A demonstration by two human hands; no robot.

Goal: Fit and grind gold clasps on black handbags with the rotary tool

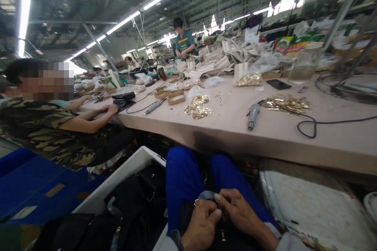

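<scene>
Pinkish table (229,115) ahead. Right hand (240,211) pinches grey strip (206,195) above black item (232,240); left hand (200,225) fingers curled together, grip unclear. Risk: uneven tugging could crease strip

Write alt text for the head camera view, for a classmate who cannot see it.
Left hand and right hand hold a black item over blue trousers, beside a white crate of black goods. Beyond, a table bears golden metal pieces and two corded tools; a person in camouflage sits at left.
</scene>
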